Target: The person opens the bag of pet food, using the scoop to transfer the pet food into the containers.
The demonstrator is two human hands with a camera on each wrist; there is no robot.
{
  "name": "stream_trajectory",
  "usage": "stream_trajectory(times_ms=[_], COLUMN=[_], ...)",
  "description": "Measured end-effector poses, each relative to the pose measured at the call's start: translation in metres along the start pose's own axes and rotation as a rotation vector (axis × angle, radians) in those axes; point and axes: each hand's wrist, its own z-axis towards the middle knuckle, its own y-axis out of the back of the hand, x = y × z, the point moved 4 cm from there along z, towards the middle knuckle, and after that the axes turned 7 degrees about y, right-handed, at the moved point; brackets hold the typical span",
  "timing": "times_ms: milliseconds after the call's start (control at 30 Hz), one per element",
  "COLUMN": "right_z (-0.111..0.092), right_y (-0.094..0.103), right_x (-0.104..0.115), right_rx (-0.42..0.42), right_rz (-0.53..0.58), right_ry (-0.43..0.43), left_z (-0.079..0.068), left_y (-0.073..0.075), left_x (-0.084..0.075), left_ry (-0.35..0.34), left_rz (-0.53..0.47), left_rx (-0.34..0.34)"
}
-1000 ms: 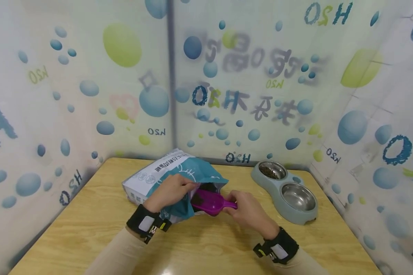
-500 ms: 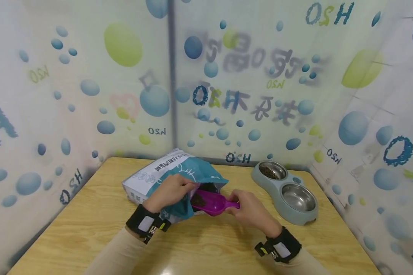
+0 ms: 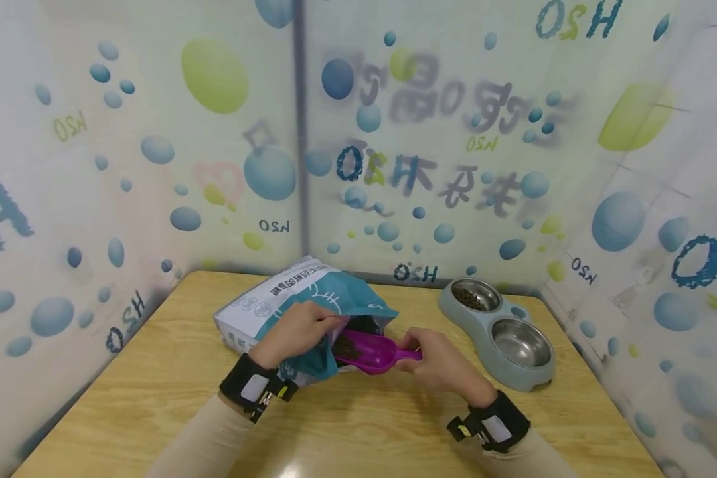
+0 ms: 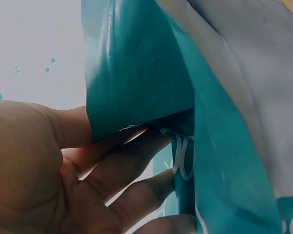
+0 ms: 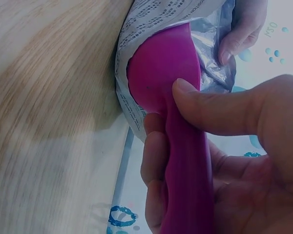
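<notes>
On its side lies a white and teal pet food bag (image 3: 287,292), its mouth facing right. My left hand (image 3: 295,332) pinches the upper edge of that mouth between thumb and fingers; in the left wrist view the thumb goes behind the teal flap (image 4: 141,73). My right hand (image 3: 439,362) grips the handle of a magenta scoop (image 3: 379,353), thumb along its top in the right wrist view. The front of the scoop (image 5: 161,63) is inside the bag's mouth, with brown kibble (image 3: 346,346) in it. The bag's deeper inside is hidden.
A pale blue double pet bowl (image 3: 484,332) stands at the right of the wooden table (image 3: 358,431). Its far steel dish holds brown kibble (image 3: 467,299); the near steel dish (image 3: 521,342) shows bare metal. Patterned curtains (image 3: 358,133) enclose the table's back and sides.
My right hand has drawn the scoop slightly to the right, and more kibble shows in it. The left hand stays on the bag's edge. The view has shifted slightly.
</notes>
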Motion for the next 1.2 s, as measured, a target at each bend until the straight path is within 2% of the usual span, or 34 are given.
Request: stream_trajectory(times_ms=[333,467,600,733,933,1200], right_z=[-0.002,-0.004,-0.005,-0.005,-0.008,-0.009], right_y=[0.004,0.007,0.011,0.015,0.024,0.029], right_x=[-0.005,-0.006,-0.007,-0.008,-0.011,-0.013], right_rx=[0.011,0.016,0.016,0.02,-0.01,-0.04], right_rz=[0.027,0.007,-0.019,0.002,0.014,0.023], right_ry=[0.02,0.038,0.052,0.053,0.044,0.056], left_z=[-0.001,-0.001,0.0,0.001,0.001,0.0], left_y=[0.0,0.0,0.0,0.001,0.002,0.0], left_x=[-0.003,-0.004,-0.003,-0.003,-0.004,-0.002], left_ry=[-0.002,-0.004,-0.006,-0.007,-0.015,0.005], left_rz=[-0.003,-0.003,0.008,0.02,0.025,0.003], left_rx=[0.009,0.011,0.002,-0.012,-0.032,-0.026])
